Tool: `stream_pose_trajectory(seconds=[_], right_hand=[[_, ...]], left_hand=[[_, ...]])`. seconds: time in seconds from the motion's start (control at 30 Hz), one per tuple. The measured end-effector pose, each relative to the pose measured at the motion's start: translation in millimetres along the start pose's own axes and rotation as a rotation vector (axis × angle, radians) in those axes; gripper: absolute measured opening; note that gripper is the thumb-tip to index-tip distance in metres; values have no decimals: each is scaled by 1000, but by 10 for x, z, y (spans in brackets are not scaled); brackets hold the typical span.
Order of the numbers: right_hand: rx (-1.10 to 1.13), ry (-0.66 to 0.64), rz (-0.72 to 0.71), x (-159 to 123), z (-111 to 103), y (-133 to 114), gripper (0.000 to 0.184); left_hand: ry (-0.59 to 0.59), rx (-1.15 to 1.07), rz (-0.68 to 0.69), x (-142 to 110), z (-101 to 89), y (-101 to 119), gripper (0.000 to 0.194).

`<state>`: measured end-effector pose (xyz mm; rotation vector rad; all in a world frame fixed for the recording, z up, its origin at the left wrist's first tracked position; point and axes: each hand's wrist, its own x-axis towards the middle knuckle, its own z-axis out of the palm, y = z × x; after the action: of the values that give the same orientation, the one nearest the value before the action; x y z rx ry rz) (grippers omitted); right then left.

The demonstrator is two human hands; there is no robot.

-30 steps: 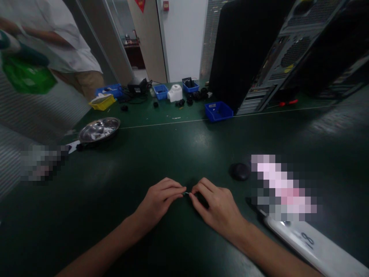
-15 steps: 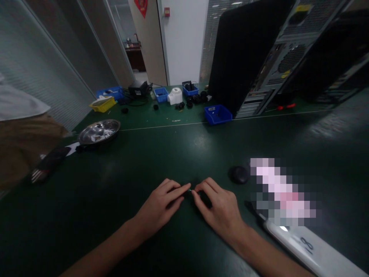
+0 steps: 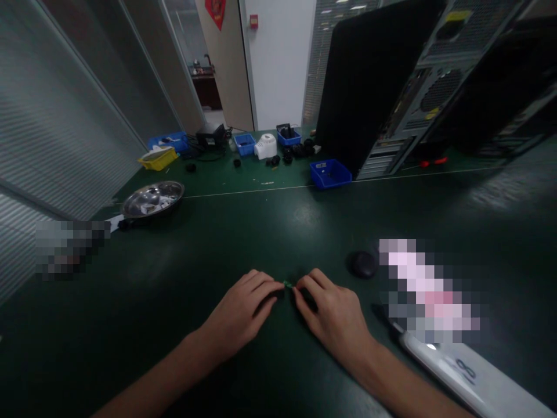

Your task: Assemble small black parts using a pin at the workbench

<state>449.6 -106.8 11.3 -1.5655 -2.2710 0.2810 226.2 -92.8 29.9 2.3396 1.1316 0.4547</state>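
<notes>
A tiny green piece, possibly a small circuit board, is between my two hands, low over the dark green tabletop. My left hand is closed, its index fingertip at the piece's left end; a dark patch between index finger and thumb could be shadow or a black part. My right hand is also closed, with thumb and index fingertip pinching the right end. The exact shape of the piece is too small to tell. To the right of my right hand lies a black mouse-like object.
A white device marked 18 lies at the right, beside a blurred-out area. Farther off are a metal bowl, a yellow bin, a blue bin, a white plastic housing and a black computer tower.
My left index finger has drawn back a little and bent, so more of the green piece shows. The person at the left edge has gone out of view.
</notes>
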Motion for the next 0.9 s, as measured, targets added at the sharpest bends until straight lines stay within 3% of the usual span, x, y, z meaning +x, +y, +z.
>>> stream_pose_trajectory(seconds=[0.27, 0.43, 0.63, 0.77, 0.9], right_hand=[[-3, -2, -17, -3, 22, -5, 19], [34, -11, -12, -5, 12, -21, 21], [74, -1, -12, -5, 17, -3, 21], [84, -1, -13, -1, 7, 8, 21], [96, 6, -16, -4, 13, 9, 22]], left_hand=[[16, -19, 102, 94, 37, -61, 33], [114, 93, 39, 24, -154, -400, 31], [123, 314, 6, -41, -337, -804, 34], [126, 337, -106, -102, -554, -1062, 35], [179, 400, -381, -271, -890, -1508, 38]])
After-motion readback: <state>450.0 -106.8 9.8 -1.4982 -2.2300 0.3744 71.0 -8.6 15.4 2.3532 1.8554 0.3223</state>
